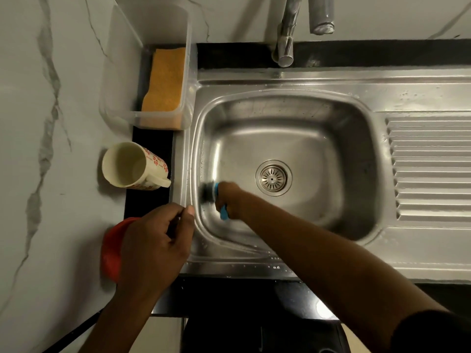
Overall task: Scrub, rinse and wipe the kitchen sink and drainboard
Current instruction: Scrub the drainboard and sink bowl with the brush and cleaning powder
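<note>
Gripping blue-handled scrubber (pixel 209 193) in right hand (pixel 229 200), pressing it to left wall of sink (pixel 280 118), leaving the bowl free rightward. Curling left hand (pixel 158 240) fingers at the left rim, hold unclear. Storing orange sponge (pixel 164 80) in clear tub (pixel 112 93).

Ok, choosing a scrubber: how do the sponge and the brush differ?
The sponge is orange; the brush is dark-headed with a blue handle. The sponge lies untouched in the clear tub; the brush is gripped by the right hand inside the sink. Both are scrubbers.

right arm (pixel 318 253): dark sleeve (pixel 433 332), bare forearm | left arm (pixel 122 314): bare | left hand (pixel 155 243), right hand (pixel 229 200): bare
</note>
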Demonstrator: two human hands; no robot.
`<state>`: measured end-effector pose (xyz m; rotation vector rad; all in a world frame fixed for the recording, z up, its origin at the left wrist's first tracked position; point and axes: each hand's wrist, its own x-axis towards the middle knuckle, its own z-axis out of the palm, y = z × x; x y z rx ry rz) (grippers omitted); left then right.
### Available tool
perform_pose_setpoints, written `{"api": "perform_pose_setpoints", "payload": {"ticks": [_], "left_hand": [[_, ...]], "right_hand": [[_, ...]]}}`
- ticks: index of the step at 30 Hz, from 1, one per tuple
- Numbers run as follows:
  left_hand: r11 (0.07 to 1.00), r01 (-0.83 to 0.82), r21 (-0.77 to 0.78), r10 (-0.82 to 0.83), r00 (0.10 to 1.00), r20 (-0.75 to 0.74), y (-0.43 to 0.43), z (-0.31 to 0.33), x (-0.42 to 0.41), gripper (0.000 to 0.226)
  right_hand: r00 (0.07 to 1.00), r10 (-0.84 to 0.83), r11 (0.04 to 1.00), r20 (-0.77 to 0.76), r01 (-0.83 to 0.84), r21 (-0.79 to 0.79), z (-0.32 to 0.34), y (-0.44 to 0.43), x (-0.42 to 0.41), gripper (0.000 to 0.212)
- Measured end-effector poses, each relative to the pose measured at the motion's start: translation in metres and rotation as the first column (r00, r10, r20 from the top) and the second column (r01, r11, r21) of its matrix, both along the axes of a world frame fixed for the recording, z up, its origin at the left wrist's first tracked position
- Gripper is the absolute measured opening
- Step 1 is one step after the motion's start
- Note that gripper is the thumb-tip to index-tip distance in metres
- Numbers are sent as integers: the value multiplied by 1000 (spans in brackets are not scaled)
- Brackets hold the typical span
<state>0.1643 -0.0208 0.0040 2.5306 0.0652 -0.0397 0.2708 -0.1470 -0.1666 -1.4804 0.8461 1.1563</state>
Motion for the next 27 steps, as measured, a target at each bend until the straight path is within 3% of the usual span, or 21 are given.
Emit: {"api": "perform_pose_setpoints", "payload": {"ticks": [4,7,10,12,14,15,16,18,19,21,23,25,27], "left_hand": [[999,-6,-44,6,1000,20,3,3,2,31],[998,-5,-62,7,1000,25,6,3,1,31],[998,0,-68,1,1000,18,9,0,-1,31],[998,-4,-70,4,1000,4,9,-1,-3,30],[998,5,-62,-5,1000,2,8,-1,-4,30],[999,14,-53,-14,1000,3,7,0,-4,30],[999,24,-44,-23,1000,8,7,1,-4,30],[999,40,-34,-39,999,23,5,3,-3,29],[998,43,-36,-42,999,22,4,4,-2,29],[998,43,-49,-42,999,22,2,6,-1,29],[997,32,-66,-31,999,18,2,5,0,29],[997,23,-73,-22,1000,20,2,4,1,29],[998,27,-61,-26,1000,17,3,2,0,31]], "right_hand": [[993,-60,994,-102,68,82,2,-11,-21,17],[993,-121,990,18,119,78,10,-4,24,27],[932,-340,939,123,330,93,20,-3,78,17],[887,-442,896,131,430,113,15,-4,99,24],[901,-368,930,229,359,85,2,1,95,20],[915,-344,938,209,346,26,-6,3,84,8],[963,-148,983,225,169,-75,-12,8,68,12],[895,301,941,330,-221,-258,-23,8,32,36],[856,385,915,346,-304,-265,-29,6,14,39],[979,181,981,98,-174,-82,-28,5,-14,35],[992,124,982,21,-119,-146,-26,5,-21,15],[997,72,984,35,-65,-164,-21,5,-5,7],[975,-1,995,224,24,-100,-18,4,29,38]]}}
